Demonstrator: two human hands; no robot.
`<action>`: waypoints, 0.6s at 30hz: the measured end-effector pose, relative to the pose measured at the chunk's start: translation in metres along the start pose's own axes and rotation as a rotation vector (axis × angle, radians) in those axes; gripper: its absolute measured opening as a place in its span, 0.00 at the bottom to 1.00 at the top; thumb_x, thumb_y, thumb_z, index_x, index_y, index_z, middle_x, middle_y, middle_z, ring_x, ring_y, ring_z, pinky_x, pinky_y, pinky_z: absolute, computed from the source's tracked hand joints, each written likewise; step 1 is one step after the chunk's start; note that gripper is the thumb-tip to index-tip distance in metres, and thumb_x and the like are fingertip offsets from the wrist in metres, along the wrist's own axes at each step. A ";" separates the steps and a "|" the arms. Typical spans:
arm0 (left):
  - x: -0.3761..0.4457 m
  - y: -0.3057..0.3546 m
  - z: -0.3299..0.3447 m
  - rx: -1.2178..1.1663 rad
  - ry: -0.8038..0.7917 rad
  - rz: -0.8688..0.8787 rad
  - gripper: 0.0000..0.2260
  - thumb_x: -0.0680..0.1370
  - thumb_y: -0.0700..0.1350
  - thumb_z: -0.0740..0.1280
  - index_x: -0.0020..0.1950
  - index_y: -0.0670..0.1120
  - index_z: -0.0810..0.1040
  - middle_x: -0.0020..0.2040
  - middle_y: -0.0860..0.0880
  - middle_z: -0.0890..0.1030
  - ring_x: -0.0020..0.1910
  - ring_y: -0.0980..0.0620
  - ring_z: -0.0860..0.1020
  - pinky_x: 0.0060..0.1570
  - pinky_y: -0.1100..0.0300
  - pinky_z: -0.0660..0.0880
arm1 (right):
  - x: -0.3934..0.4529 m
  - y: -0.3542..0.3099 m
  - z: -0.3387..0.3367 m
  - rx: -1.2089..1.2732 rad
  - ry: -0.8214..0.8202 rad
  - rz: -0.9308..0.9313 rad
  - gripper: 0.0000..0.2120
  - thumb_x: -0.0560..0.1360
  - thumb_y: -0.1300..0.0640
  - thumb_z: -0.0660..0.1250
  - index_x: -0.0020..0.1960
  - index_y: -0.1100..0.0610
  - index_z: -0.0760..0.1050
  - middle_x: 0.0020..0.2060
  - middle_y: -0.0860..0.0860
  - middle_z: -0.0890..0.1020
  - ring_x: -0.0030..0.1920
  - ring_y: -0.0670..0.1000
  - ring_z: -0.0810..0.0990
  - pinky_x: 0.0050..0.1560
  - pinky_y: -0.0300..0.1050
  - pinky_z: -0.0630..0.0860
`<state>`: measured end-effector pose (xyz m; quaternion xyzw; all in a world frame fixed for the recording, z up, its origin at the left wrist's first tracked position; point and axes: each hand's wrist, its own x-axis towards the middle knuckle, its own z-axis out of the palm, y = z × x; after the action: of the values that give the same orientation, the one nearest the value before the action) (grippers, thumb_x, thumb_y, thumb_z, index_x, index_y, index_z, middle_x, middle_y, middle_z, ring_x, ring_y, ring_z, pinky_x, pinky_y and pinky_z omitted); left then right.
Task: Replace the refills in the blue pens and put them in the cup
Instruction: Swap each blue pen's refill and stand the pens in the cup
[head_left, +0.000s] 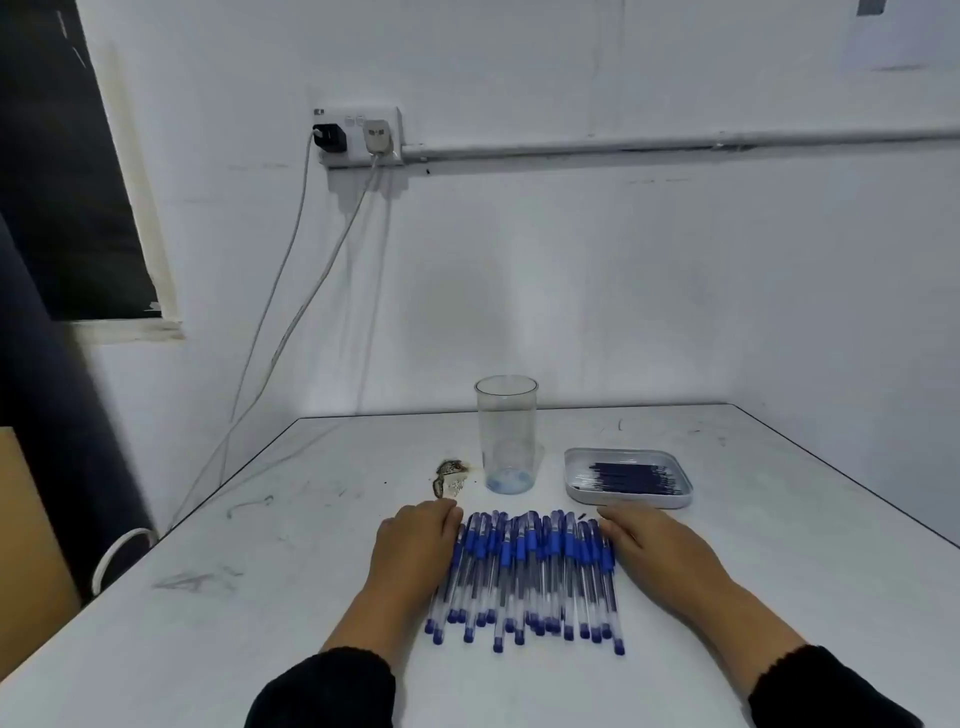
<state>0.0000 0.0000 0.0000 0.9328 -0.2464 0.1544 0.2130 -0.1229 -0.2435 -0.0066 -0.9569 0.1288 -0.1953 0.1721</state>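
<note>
Between the flat, empty-held left hand (415, 545) and right hand (649, 551), the blue pens (524, 571) are bracketed, long axes pointed toward the cup (506, 434), neither hand favoured.

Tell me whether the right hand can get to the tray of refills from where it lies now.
Probably yes. The right hand rests flat beside the pens, and the tray with the refills sits just beyond its fingertips, open-topped, with nothing between them.

Plain workroom, white table (727, 597), wall socket (358, 136)
</note>
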 end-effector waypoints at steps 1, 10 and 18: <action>0.000 -0.002 0.002 -0.002 -0.015 -0.007 0.16 0.83 0.52 0.51 0.58 0.50 0.76 0.53 0.52 0.80 0.50 0.52 0.76 0.52 0.57 0.70 | 0.000 0.002 0.001 -0.019 -0.013 0.004 0.18 0.82 0.44 0.53 0.68 0.45 0.72 0.65 0.42 0.76 0.63 0.44 0.74 0.58 0.40 0.71; 0.000 -0.013 0.010 -0.117 -0.001 -0.069 0.15 0.83 0.51 0.50 0.54 0.49 0.75 0.48 0.51 0.79 0.46 0.52 0.76 0.50 0.56 0.72 | 0.001 0.004 0.004 -0.046 -0.046 0.011 0.13 0.82 0.46 0.54 0.49 0.46 0.77 0.47 0.43 0.81 0.47 0.45 0.77 0.48 0.43 0.74; -0.001 -0.013 0.009 -0.166 0.059 -0.123 0.14 0.82 0.48 0.52 0.44 0.46 0.74 0.41 0.50 0.77 0.41 0.51 0.75 0.43 0.56 0.73 | 0.002 0.005 0.006 -0.047 -0.040 -0.010 0.12 0.82 0.47 0.54 0.44 0.45 0.73 0.43 0.43 0.80 0.45 0.45 0.76 0.47 0.42 0.73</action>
<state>0.0080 0.0066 -0.0125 0.9202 -0.1945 0.1475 0.3059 -0.1197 -0.2470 -0.0133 -0.9650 0.1251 -0.1738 0.1513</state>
